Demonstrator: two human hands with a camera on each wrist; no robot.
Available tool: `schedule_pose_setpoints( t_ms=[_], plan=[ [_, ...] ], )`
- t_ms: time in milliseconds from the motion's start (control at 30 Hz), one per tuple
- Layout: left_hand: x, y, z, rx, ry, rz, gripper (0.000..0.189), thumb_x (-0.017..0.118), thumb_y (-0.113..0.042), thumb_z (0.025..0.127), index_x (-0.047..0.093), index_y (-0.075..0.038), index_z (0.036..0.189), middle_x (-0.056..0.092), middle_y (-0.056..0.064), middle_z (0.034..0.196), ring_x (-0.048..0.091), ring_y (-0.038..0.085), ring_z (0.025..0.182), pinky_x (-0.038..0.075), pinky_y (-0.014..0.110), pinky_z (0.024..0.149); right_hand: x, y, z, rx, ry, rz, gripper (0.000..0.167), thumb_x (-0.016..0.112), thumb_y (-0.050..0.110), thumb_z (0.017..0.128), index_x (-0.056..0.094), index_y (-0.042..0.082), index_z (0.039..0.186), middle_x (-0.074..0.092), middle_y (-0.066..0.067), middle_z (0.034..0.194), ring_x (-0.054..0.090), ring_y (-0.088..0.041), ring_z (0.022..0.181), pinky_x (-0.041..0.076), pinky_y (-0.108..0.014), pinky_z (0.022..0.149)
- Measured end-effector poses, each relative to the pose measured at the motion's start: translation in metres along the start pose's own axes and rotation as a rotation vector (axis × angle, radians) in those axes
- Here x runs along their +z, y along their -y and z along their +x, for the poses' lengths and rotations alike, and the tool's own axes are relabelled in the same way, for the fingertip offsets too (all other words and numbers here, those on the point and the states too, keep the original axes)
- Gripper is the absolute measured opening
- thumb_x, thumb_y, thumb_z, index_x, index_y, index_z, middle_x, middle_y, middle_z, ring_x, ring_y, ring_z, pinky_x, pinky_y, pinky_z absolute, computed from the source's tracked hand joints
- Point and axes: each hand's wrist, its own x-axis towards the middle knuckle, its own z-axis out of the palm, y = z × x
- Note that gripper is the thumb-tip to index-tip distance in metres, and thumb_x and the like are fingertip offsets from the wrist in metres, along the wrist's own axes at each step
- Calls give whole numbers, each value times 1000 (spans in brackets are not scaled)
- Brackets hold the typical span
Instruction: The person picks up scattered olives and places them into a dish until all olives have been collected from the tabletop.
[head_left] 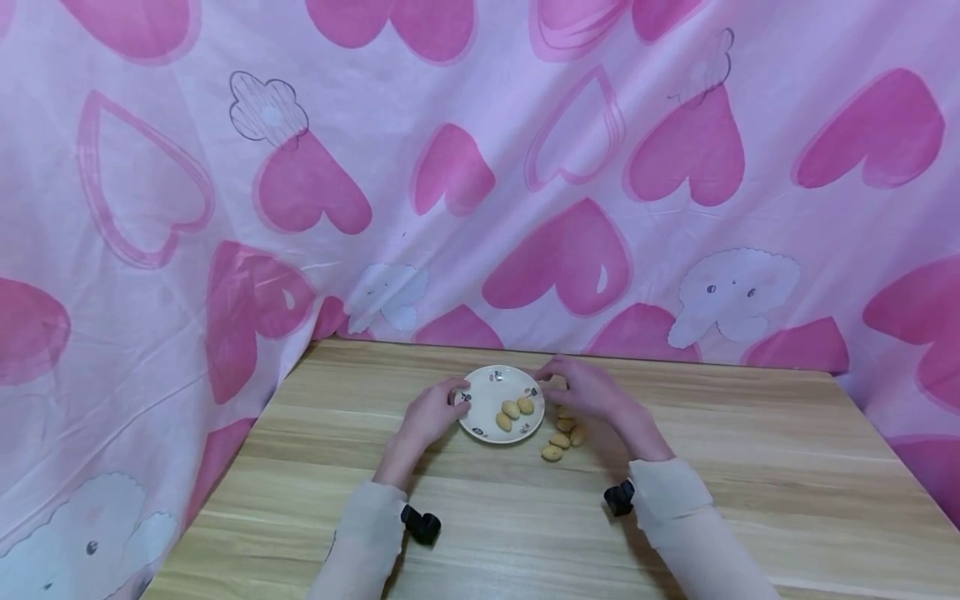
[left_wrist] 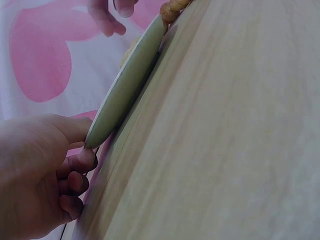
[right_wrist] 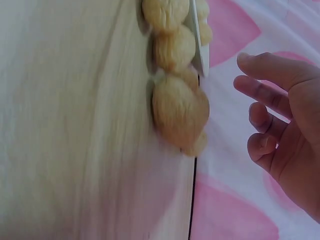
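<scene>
A small white plate with little printed figures around its rim lies on the table. Several walnuts sit on its right half. My left hand pinches the plate's left rim, thumb at the upper edge and fingers at the side, as the left wrist view shows at the plate's edge. On the other side, my right hand hovers over more walnuts beside the plate. In the right wrist view its fingers are loosely bent, with nothing held, apart from the walnuts.
The wooden table ends at its back edge against a pink heart-patterned cloth. That cloth also hangs along the left and right sides. Black wrist cameras sit at both cuffs.
</scene>
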Motion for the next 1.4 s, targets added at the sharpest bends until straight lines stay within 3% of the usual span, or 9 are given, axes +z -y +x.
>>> schedule_pose_setpoints(
  t_ms=[467,833,1167,1400],
  plan=[
    [0,0,0,-17,10,-13,40,68,-24,92,64,-14,130,54,-1,74,48,13,65,37,29,58,-9,-26,-5,31,7,53,29,70,19,92,69,11,120,66,-5,120,62,-27,113,51,-47,96],
    [1,1,1,-17,11,-17,40,68,-25,92,64,-14,131,54,-1,74,48,14,65,37,30,58,-8,-53,-7,-7,6,73,29,70,13,90,69,8,119,68,-9,114,62,-29,110,50,-49,94],
    [1,3,0,-13,13,-24,40,68,-24,92,64,-14,131,54,-1,74,47,14,64,36,30,57,-9,-61,-10,25,87,134,35,73,11,87,68,10,121,69,-4,115,60,-25,106,49,-42,90],
    [3,4,1,-12,8,-23,40,68,-25,92,64,-14,131,54,-1,74,47,14,64,37,30,57,-9,-63,-7,28,105,128,26,76,11,85,72,12,110,68,-2,102,59,-21,94,49,-39,85]
  ],
)
